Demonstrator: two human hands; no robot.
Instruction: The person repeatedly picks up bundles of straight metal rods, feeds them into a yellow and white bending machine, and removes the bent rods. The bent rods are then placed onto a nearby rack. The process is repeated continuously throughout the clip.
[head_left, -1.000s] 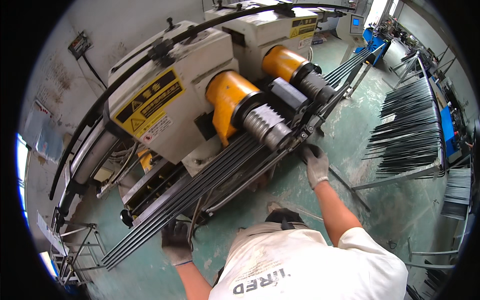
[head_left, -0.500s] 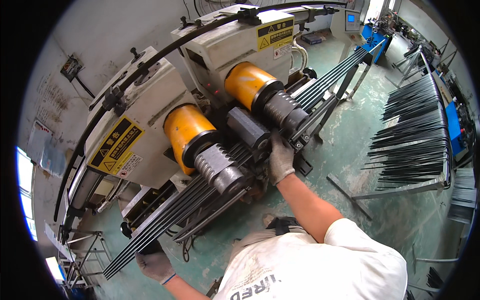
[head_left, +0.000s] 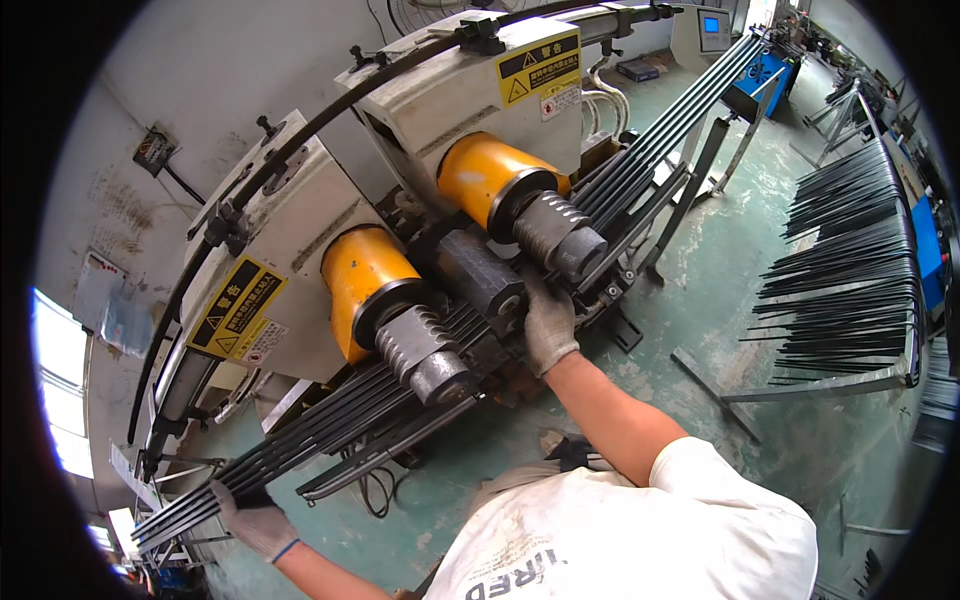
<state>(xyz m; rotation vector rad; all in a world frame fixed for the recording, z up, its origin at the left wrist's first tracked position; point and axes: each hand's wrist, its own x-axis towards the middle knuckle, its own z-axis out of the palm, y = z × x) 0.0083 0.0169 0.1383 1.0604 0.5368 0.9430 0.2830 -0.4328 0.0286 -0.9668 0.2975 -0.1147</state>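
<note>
Several long, dark metal rods (head_left: 345, 412) run side by side across the bending machine (head_left: 415, 190), passing behind its two ridged steel rollers. My left hand (head_left: 258, 522), in a grey knit glove, grips the bundle near its left end, the thumb over the rods and the fingers partly hidden beneath. At the machine's middle, my gloved right hand (head_left: 549, 325) reaches in beside a dark steel block (head_left: 482, 272). Its fingertips are out of sight there, so their hold is unclear. Each ridged roller, such as the left one (head_left: 418, 350), sticks out from a yellow cylinder (head_left: 370, 280).
A rack at the right holds many thin black rods (head_left: 835, 270). A loose bar (head_left: 715, 393) lies on the green floor (head_left: 655, 455). A curved black hose (head_left: 345, 100) arches over the machine. A control box with a small screen (head_left: 711, 28) stands far back.
My left hand has moved left and slightly up along with the rods, whose left end reaches farther left. Their right end shows higher up. My right hand stays at the middle; the view shifted slightly.
</note>
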